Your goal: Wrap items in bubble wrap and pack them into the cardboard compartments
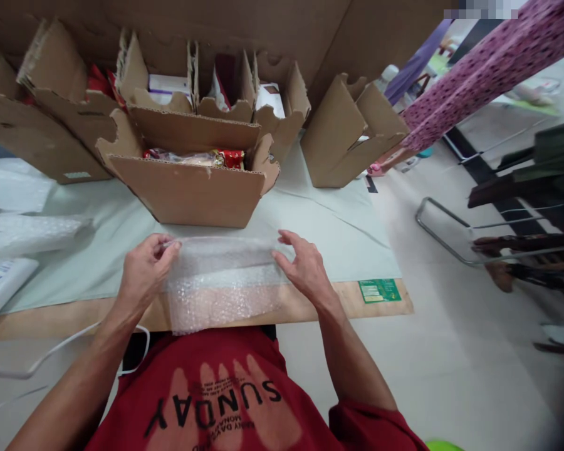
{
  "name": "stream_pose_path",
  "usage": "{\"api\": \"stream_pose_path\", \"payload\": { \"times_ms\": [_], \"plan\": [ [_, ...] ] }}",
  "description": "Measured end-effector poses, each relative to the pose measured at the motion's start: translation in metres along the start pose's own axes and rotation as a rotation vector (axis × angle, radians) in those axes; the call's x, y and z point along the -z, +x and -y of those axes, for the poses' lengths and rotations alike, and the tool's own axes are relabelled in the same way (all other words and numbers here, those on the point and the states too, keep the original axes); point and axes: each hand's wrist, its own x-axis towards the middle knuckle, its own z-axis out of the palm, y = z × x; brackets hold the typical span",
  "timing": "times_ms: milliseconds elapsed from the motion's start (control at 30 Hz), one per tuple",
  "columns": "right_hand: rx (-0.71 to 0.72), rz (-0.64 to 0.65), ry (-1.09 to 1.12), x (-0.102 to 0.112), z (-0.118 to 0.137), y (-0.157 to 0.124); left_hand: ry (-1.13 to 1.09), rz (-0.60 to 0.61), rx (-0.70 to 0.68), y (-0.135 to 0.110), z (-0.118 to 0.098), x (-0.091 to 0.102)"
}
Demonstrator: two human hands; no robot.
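Note:
A clear bubble wrap bag [225, 288] lies across the front edge of the table, its lower part hanging toward my red shirt. My left hand [148, 266] pinches its upper left corner between thumb and fingers. At the upper right corner is my right hand [305, 263], thumb and fingers apart, close to the plastic; it does not grip it. Just beyond the bag stands a cardboard bin [188, 191] holding red and clear plastic packets [207, 158].
More cardboard bins [282, 128] with boxes and packets line the back. On the left lie other bubble wrap pieces [28, 233] and a white printed package [4, 285]. A green label [380, 290] marks the table's right corner. Behind it are a metal-framed chair [451, 232] and a person in pink patterned clothing [489, 69].

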Motion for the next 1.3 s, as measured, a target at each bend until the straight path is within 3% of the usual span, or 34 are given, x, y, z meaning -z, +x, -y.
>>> {"api": "stream_pose_path", "payload": {
  "times_ms": [100,167,267,333,433,533,700,833,967,1067,1200,1300],
  "plan": [
    [0.038,-0.158,-0.072,0.000,0.001,-0.013,0.161,-0.192,-0.197,-0.009,0.008,-0.006],
    [0.130,-0.147,-0.061,-0.006,0.009,-0.021,0.260,-0.224,-0.409,-0.024,0.011,-0.011],
    [0.308,0.075,-0.050,-0.026,0.022,-0.024,0.429,-0.001,-0.686,-0.045,0.019,-0.026],
    [0.355,0.215,-0.099,-0.038,0.023,-0.021,0.539,0.130,-0.770,-0.050,0.029,-0.036],
    [0.280,0.239,-0.190,-0.039,0.009,-0.020,0.605,0.185,-0.776,-0.046,0.041,-0.040],
    [0.202,0.202,-0.225,-0.016,-0.010,-0.037,0.566,0.184,-0.748,-0.046,0.046,-0.025],
    [0.344,0.433,-0.139,0.010,-0.010,-0.071,0.550,0.342,-0.803,-0.061,0.053,0.008],
    [0.402,0.459,-0.109,-0.003,-0.002,-0.076,0.618,0.401,-0.819,-0.069,0.060,0.013],
    [0.422,0.333,-0.069,-0.014,-0.004,-0.077,0.626,0.398,-0.818,-0.071,0.063,0.011],
    [0.399,0.261,0.012,-0.010,-0.005,-0.078,0.606,0.395,-0.814,-0.073,0.063,0.019],
    [0.323,0.268,0.092,0.000,0.011,-0.065,0.533,0.423,-0.812,-0.072,0.046,0.029],
    [0.336,0.250,0.039,-0.019,0.041,-0.038,0.481,0.381,-0.765,-0.065,0.023,0.010]
  ]
}}
